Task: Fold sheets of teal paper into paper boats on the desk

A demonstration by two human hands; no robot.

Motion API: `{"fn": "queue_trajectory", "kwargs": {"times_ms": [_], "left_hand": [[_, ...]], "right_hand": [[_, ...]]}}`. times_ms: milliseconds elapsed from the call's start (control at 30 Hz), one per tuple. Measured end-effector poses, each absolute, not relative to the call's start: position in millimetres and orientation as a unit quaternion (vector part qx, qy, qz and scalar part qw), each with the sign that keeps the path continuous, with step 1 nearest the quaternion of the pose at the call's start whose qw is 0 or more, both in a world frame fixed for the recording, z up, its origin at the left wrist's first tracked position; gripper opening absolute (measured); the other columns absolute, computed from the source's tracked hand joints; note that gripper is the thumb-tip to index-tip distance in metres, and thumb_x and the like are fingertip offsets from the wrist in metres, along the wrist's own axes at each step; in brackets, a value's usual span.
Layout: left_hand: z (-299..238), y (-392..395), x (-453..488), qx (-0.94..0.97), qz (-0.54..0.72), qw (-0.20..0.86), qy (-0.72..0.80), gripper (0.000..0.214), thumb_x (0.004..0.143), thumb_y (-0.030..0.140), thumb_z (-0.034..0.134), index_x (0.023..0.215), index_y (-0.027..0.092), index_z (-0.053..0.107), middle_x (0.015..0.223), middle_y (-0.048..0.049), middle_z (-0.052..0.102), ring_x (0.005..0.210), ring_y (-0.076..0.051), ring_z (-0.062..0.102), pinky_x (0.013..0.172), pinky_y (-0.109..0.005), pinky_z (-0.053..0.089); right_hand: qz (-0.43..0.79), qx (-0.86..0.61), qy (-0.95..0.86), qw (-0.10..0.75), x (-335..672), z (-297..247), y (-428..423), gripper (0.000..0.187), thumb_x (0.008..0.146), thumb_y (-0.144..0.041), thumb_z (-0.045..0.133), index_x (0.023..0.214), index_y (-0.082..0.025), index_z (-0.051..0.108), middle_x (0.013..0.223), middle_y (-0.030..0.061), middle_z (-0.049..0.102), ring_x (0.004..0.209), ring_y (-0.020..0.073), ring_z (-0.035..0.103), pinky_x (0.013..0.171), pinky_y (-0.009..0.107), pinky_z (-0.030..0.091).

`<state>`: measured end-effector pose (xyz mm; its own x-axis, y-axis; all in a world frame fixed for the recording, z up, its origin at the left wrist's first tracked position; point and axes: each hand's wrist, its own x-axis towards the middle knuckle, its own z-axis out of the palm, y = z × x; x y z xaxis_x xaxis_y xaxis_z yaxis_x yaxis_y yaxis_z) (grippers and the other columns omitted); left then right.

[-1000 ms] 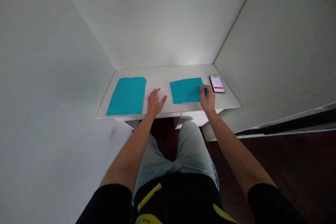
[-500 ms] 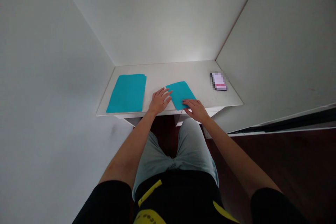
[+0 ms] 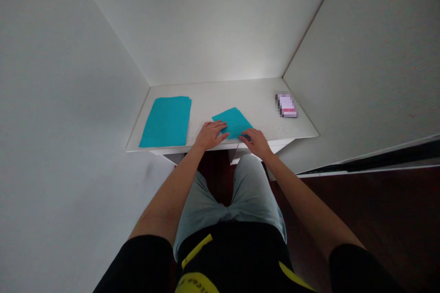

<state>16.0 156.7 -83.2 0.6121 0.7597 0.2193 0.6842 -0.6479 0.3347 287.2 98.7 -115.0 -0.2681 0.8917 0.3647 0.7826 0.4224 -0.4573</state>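
Note:
A small folded piece of blue paper [image 3: 235, 121] lies turned at an angle near the front edge of the white desk. My left hand [image 3: 210, 134] rests on its left side, fingers stretched flat over the paper and thumb apart. At the lower right edge of the paper, my right hand [image 3: 256, 143] has its fingers bent, gripping that edge; its fingertips partly cover it. To the left lies a stack of larger blue paper sheets [image 3: 167, 121], touched by neither hand.
A phone [image 3: 287, 105], blurred by pixels, lies at the right of the white desk [image 3: 223, 94]. Walls close in the desk at the left, back and right. My legs [image 3: 254, 192] are under the front edge, by a drawer unit.
The folded blue paper has turned counterclockwise and shifted slightly left and nearer to me. My left hand has slid further onto it, and my right fingers have bent more at its edge.

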Motion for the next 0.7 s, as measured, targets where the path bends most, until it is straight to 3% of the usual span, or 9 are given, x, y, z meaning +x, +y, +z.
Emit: {"fn": "queue_trajectory", "kwargs": {"times_ms": [167, 433, 500, 700], "left_hand": [[-82, 155, 16, 0.887, 0.186, 0.106, 0.410, 0.053, 0.102, 0.060, 0.068, 0.144, 0.028, 0.072, 0.158, -0.0056, 0.066, 0.151, -0.028, 0.058, 0.126, -0.049, 0.039], [-81, 156, 14, 0.896, 0.162, 0.112, 0.399, 0.084, 0.080, 0.071, 0.087, 0.150, 0.030, 0.069, 0.165, -0.0077, 0.059, 0.155, -0.034, 0.052, 0.131, -0.051, 0.035], [-81, 157, 14, 0.896, 0.162, 0.111, 0.399, 0.082, 0.082, 0.072, 0.085, 0.150, 0.030, 0.069, 0.165, -0.0075, 0.059, 0.156, -0.034, 0.052, 0.131, -0.051, 0.034], [-82, 156, 15, 0.893, 0.166, 0.099, 0.407, 0.046, 0.109, 0.054, 0.055, 0.146, 0.033, 0.072, 0.162, -0.0025, 0.063, 0.153, -0.028, 0.055, 0.127, -0.051, 0.038]], "right_hand": [[0.108, -0.515, -0.797, 0.297, 287, -104, 113, 0.026, 0.104, -0.045, 0.067, 0.110, -0.022, 0.078, 0.108, 0.0123, 0.081, 0.101, 0.0305, 0.075, 0.094, 0.045, 0.058], [0.114, -0.440, -0.845, 0.282, 300, -110, 93, 0.015, 0.102, -0.032, 0.067, 0.112, -0.028, 0.079, 0.135, 0.0093, 0.079, 0.128, 0.0306, 0.072, 0.109, 0.051, 0.053], [0.100, -0.444, -0.847, 0.275, 301, -113, 87, 0.019, 0.102, -0.034, 0.068, 0.117, -0.028, 0.077, 0.140, 0.0095, 0.077, 0.132, 0.0314, 0.070, 0.111, 0.052, 0.052], [0.049, -0.487, -0.836, 0.249, 279, -110, 69, 0.042, 0.103, -0.042, 0.070, 0.142, -0.028, 0.070, 0.153, 0.0106, 0.069, 0.142, 0.0332, 0.062, 0.121, 0.055, 0.044]]}}
